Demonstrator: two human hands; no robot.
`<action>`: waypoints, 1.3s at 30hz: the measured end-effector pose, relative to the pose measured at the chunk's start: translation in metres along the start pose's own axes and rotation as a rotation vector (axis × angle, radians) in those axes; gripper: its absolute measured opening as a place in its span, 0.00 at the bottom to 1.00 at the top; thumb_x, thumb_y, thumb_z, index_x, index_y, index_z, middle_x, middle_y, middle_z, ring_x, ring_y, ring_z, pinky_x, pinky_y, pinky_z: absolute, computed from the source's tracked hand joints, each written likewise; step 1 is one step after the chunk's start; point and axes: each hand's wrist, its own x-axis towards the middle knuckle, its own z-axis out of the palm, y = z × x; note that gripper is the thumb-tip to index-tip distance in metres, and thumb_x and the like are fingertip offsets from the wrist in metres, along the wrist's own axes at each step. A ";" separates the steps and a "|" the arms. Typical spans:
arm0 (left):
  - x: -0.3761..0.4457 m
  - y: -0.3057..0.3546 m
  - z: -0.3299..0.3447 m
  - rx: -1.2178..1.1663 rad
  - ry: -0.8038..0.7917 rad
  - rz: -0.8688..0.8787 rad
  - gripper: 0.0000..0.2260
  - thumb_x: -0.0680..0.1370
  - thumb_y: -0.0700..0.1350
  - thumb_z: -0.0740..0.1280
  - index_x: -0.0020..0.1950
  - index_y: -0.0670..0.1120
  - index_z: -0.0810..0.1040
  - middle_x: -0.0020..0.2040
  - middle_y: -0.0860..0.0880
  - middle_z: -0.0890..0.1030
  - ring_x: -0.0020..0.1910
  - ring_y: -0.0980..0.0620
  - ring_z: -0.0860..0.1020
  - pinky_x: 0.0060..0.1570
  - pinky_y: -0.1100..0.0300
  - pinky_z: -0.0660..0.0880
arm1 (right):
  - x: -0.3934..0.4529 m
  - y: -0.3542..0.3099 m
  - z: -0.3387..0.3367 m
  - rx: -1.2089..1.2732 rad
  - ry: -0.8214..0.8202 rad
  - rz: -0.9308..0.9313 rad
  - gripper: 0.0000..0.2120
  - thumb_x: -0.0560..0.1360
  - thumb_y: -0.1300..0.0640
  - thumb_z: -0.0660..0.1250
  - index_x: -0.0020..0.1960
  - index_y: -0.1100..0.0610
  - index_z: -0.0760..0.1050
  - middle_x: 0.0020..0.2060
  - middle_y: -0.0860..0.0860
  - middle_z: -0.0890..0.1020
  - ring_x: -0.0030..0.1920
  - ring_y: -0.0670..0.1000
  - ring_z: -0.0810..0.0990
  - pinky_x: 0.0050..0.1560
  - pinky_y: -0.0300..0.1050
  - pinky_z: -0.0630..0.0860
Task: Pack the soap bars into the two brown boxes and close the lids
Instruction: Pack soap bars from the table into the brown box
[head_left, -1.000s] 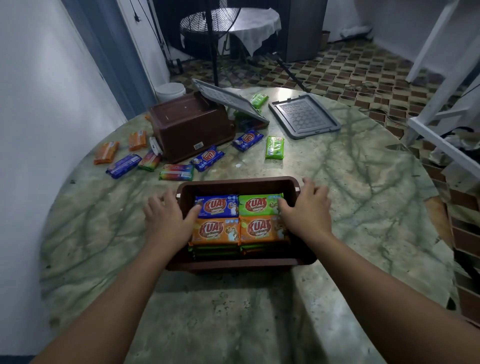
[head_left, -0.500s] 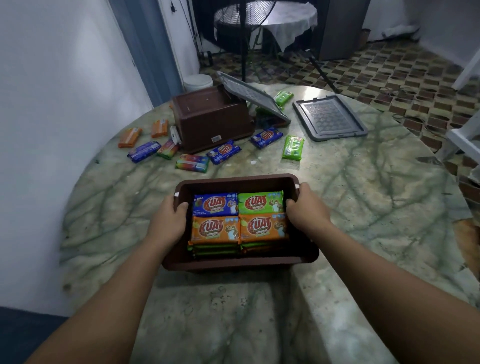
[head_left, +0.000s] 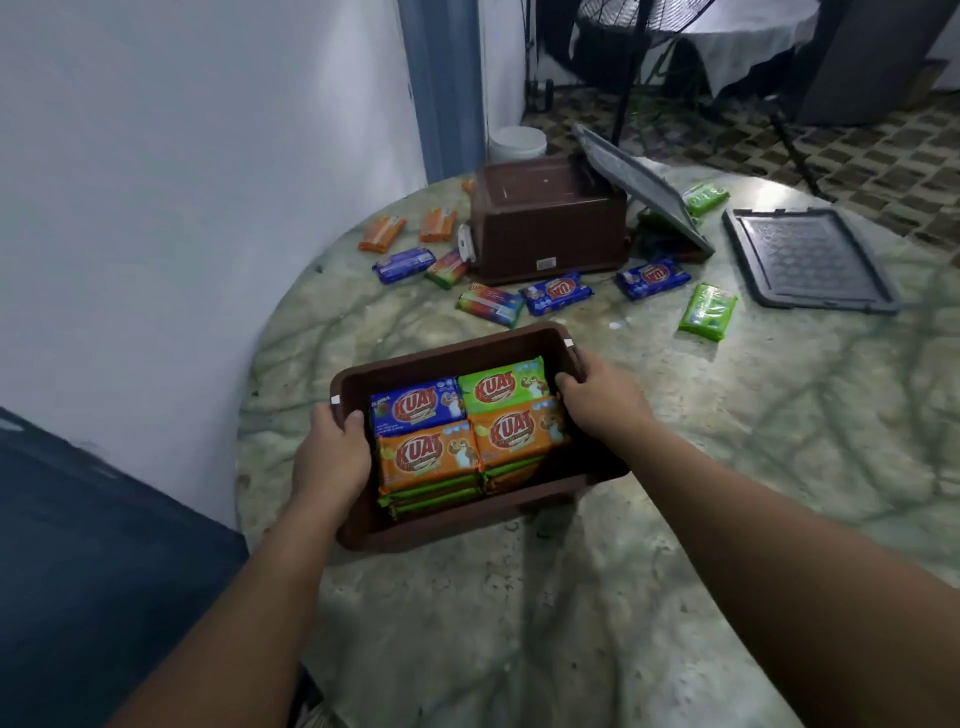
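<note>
Since a second ago both hands went from resting on the soap stacks to gripping the rims of the near brown box (head_left: 467, 525), and the box now looks tilted and turned, likely lifted or being shifted toward the near left edge of the worktop (head_left: 727, 467). Left hand (head_left: 332, 457) curls over the left rim, thumb inside; right hand (head_left: 597, 400) grasps the right rim, fingers inside against the packed soap bars (head_left: 467, 426). Bars fill the box between the two hands, top layer blue, green and two orange, more stacked under. Judgement: this box is full, next it needs its lid.

Flat grey lid (head_left: 810, 260) lies at the far right of the worktop, well apart from the hands. Second brown box (head_left: 545, 223) sits on its side at the far edge, another lid (head_left: 644, 187) leaning on it. Loose soap bars (head_left: 556, 293) scattered around it, so second box not yet packed, task roughly half done
</note>
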 end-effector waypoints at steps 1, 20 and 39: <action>0.000 -0.001 0.000 0.031 0.003 0.015 0.09 0.84 0.53 0.58 0.57 0.48 0.69 0.48 0.47 0.76 0.47 0.44 0.74 0.47 0.51 0.70 | 0.000 0.000 0.001 0.004 0.004 0.000 0.18 0.81 0.49 0.61 0.71 0.43 0.72 0.59 0.51 0.83 0.60 0.59 0.80 0.58 0.54 0.75; -0.007 0.006 -0.002 0.180 0.002 0.038 0.11 0.85 0.53 0.55 0.59 0.46 0.68 0.48 0.43 0.75 0.49 0.41 0.75 0.47 0.50 0.69 | 0.005 0.004 0.003 0.055 -0.022 -0.026 0.17 0.82 0.51 0.63 0.71 0.44 0.73 0.56 0.48 0.83 0.57 0.55 0.81 0.58 0.54 0.78; -0.067 -0.011 0.009 0.259 0.231 -0.156 0.17 0.86 0.52 0.55 0.69 0.43 0.67 0.62 0.34 0.77 0.61 0.33 0.75 0.54 0.47 0.70 | 0.014 0.010 -0.007 0.095 -0.233 -0.189 0.20 0.81 0.55 0.64 0.73 0.45 0.71 0.60 0.51 0.82 0.61 0.57 0.80 0.61 0.52 0.77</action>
